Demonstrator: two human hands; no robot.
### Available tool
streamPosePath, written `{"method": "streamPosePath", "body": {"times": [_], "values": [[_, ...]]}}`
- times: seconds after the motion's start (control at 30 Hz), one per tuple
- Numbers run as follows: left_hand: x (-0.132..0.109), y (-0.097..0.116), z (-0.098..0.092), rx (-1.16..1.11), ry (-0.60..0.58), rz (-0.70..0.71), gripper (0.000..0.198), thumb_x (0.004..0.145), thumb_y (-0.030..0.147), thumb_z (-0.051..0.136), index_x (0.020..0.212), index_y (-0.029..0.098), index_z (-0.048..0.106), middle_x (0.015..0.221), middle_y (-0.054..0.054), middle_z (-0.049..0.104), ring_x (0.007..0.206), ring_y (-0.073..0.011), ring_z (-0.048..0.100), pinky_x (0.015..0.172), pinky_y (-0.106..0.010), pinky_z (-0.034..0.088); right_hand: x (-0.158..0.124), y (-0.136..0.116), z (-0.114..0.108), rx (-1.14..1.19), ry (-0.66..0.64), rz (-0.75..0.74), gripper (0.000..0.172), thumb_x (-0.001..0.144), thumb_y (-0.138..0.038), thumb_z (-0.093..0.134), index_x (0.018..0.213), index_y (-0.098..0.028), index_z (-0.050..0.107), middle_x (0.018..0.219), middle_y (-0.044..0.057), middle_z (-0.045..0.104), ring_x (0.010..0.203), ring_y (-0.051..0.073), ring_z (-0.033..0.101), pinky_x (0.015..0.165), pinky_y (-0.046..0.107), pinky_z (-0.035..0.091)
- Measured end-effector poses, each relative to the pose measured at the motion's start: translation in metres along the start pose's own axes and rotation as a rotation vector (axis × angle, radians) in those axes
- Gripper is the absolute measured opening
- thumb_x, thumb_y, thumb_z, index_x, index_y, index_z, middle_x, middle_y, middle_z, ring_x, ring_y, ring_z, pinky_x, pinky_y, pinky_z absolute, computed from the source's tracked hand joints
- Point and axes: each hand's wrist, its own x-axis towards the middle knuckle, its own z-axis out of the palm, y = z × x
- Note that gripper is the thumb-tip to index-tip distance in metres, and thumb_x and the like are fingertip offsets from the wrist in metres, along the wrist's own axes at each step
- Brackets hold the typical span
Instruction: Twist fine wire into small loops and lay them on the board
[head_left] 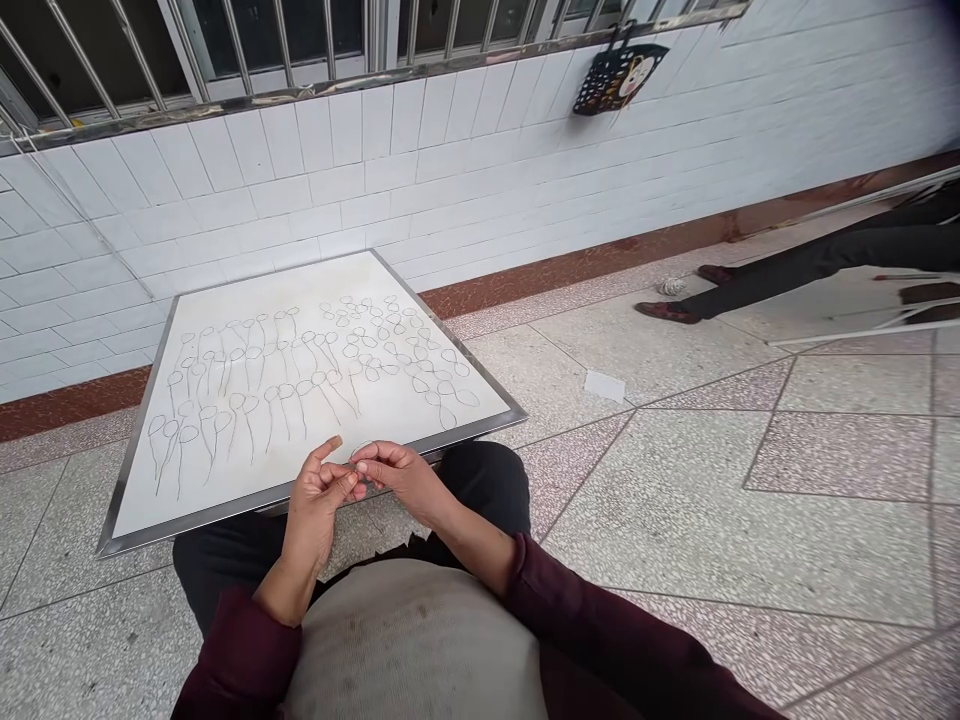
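My left hand (316,500) and my right hand (401,478) meet in front of the board's near edge. Both pinch at the same spot, thumbs against fingers. A thin dark wire loop (361,446) curves up from the right fingertips; the rest of it is hidden in the grip. The left index finger points upward. Beyond the hands lies a white board (300,285) with a metal rim. Spread over its left and middle are several thin wires (189,434), each a round loop with a long tail. Toward the right lie several double-looped wires (446,388) without long tails.
A white tiled wall (375,170) with a barred window stands behind the board. A dark basket (619,80) hangs from the sill. At the right, another person's legs (810,265) stretch over the floor, beside a light coil (672,286). A white paper piece (604,386) lies nearby.
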Motion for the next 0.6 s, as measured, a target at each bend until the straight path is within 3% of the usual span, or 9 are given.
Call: {"method": "streamPosePath", "body": {"times": [0.27, 0.43, 0.6], "values": [[0.002, -0.0021, -0.0012, 0.023, -0.015, -0.078, 0.062, 0.069, 0.035, 0.08, 0.124, 0.02, 0.056, 0.072, 0.002, 0.067, 0.065, -0.0134, 0.066, 0.07, -0.03, 0.053, -0.0026, -0.0071, 0.0011, -0.016, -0.06, 0.017, 0.026, 0.077, -0.043, 0.071, 0.083, -0.018, 0.064, 0.071, -0.004, 0.059, 0.063, 0.01, 0.052, 0.059, 0.024, 0.039], [0.0057, -0.0063, -0.0027, 0.062, -0.045, -0.118, 0.059, 0.071, 0.037, 0.079, 0.123, 0.019, 0.058, 0.07, 0.001, 0.064, 0.061, -0.0121, 0.062, 0.06, -0.026, 0.051, -0.0017, -0.0051, 0.0014, -0.01, -0.017, -0.042, 0.026, 0.076, -0.041, 0.071, 0.081, -0.018, 0.062, 0.072, -0.005, 0.055, 0.062, 0.009, 0.048, 0.059, 0.024, 0.037], [0.0069, -0.0052, -0.0002, 0.148, -0.074, -0.064, 0.054, 0.075, 0.033, 0.075, 0.124, 0.019, 0.057, 0.069, 0.002, 0.062, 0.054, -0.0088, 0.056, 0.053, -0.021, 0.044, -0.0025, 0.0, 0.0035, 0.015, 0.013, -0.064, 0.024, 0.078, -0.04, 0.068, 0.08, -0.018, 0.058, 0.068, -0.005, 0.053, 0.062, 0.01, 0.048, 0.063, 0.026, 0.041]]}}
